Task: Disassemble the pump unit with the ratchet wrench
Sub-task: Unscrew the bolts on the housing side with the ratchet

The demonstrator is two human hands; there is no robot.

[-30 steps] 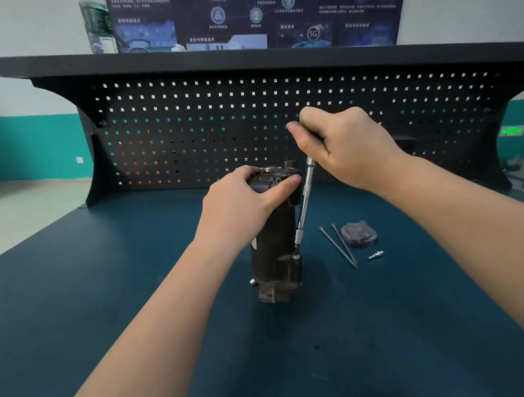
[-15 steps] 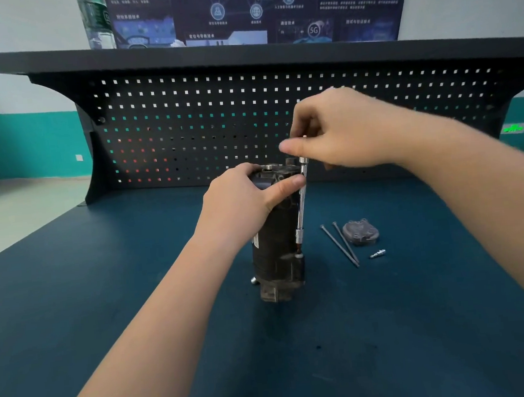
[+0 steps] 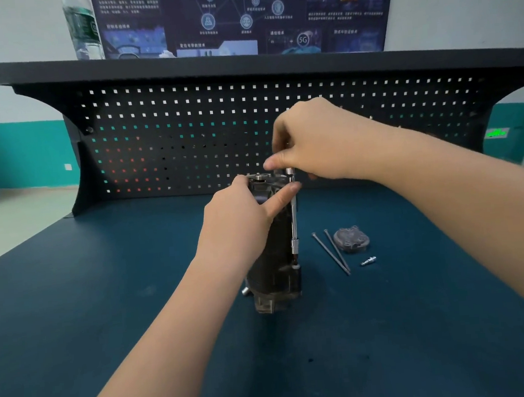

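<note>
The dark pump unit (image 3: 273,275) stands upright in the middle of the blue bench. My left hand (image 3: 240,218) grips its upper end, thumb stretched across the front. A thin ratchet wrench extension (image 3: 294,224) runs straight down the pump's right side, its socket on a bolt near the base. My right hand (image 3: 316,144) pinches the top of the wrench just above the pump. The wrench handle is hidden by that hand.
Right of the pump lie two long bolts (image 3: 332,252), a grey round cover (image 3: 351,240) and a small fitting (image 3: 368,261). A black pegboard (image 3: 186,135) with a shelf closes the back of the bench (image 3: 106,304). A water bottle (image 3: 82,27) stands on the shelf.
My right hand has dropped from high on the wrench to its top end just above the pump and turned palm-down. The wrench now stands more upright. My left hand stays on the pump.
</note>
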